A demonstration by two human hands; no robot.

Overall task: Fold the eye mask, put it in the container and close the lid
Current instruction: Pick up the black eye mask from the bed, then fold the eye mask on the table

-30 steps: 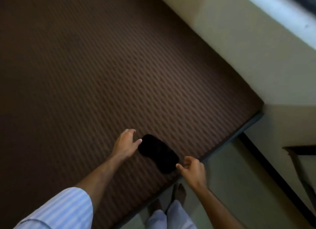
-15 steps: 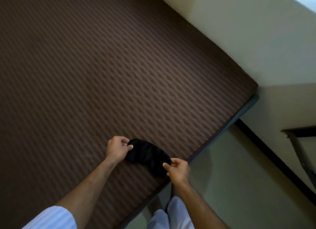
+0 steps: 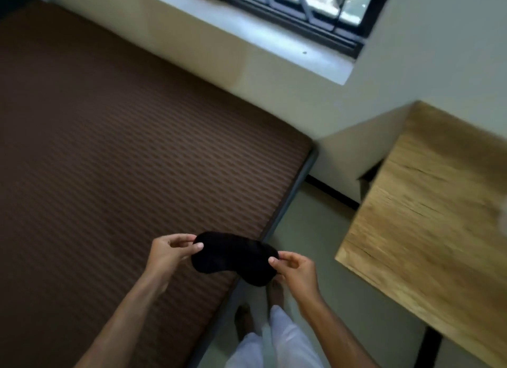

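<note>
Eye mask [image 3: 233,255] (ends hidden) between left hand [image 3: 167,253] and right hand [image 3: 297,269]

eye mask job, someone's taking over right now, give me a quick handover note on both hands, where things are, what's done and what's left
Left hand: pinching the left end of the black eye mask.
Right hand: pinching the right end.
Eye mask: held up flat and unfolded between both hands, off the brown mattress, over its edge.
Container and lid: not in view; a wooden table stands to the right, with nothing recognisable showing on the part in view.
Done: mask picked up.
Left: fold the mask, find the container, put the mask in, close the lid.
</note>
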